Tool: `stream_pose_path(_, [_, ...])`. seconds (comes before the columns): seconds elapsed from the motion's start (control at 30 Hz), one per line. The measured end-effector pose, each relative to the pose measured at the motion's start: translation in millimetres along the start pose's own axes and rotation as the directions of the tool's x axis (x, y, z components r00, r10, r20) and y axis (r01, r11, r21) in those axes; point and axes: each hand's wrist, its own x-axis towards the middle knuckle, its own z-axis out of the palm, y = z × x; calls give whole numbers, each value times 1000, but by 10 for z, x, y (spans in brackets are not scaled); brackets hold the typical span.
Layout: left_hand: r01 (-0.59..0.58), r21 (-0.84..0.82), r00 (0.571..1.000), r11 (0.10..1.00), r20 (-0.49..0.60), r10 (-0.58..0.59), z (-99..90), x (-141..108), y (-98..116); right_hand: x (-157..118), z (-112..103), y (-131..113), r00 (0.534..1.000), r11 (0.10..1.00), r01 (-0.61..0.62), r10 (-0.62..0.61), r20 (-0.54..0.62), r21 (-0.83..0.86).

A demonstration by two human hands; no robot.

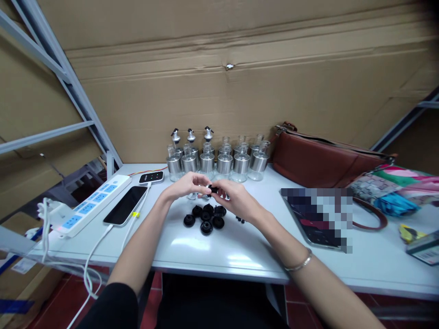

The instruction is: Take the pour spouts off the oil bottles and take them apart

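Observation:
My left hand [188, 185] and my right hand [233, 196] meet above the middle of the table, both closed on one small black part [212, 189] between the fingertips. Below them lies a loose group of several round black caps [206, 219]. A few tiny black pieces [240, 220] lie beside my right hand. Behind the hands stand two rows of glass bottles with metal bands [224, 164]. Three bottles at the back left carry silver and black pourer tops [191, 135]. Something shiny under my fingers is mostly hidden.
On the left of the white table [192, 251] are a power strip [94, 203], a phone [125, 205], a small white device [151, 177] and cables. To the right are a brown bag [322, 157], a partly pixelated tablet [312, 219] and a box [425, 248]. Cardboard stands behind.

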Motion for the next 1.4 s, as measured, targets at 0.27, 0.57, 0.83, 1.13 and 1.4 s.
stream_pose_path(0.27, [-13, 11, 1000, 1000, -17, 13, 46, 20, -33, -8, -21, 40, 999, 998, -16, 18, -37, 53])
stream_pose_path(0.57, [-300, 109, 909, 948, -268, 318, 252, 128, -85, 51, -94, 107, 880, 785, -379, 470, -73, 490])
stream_pose_path(0.83, [-307, 221, 897, 926, -256, 359, 210, 125, -92, 72, -79, 84, 852, 649, -436, 521, 53, 624])
stream_pose_path(1.13, [-149, 101, 957, 984, -238, 169, 89, 25, 17, 32, 42, 9, 911, 851, -277, 381, -160, 446])
stream_pose_path(1.4, [-184, 74, 951, 980, -238, 197, 98, 57, -29, 12, -5, -4, 941, 942, -199, 261, -217, 272])
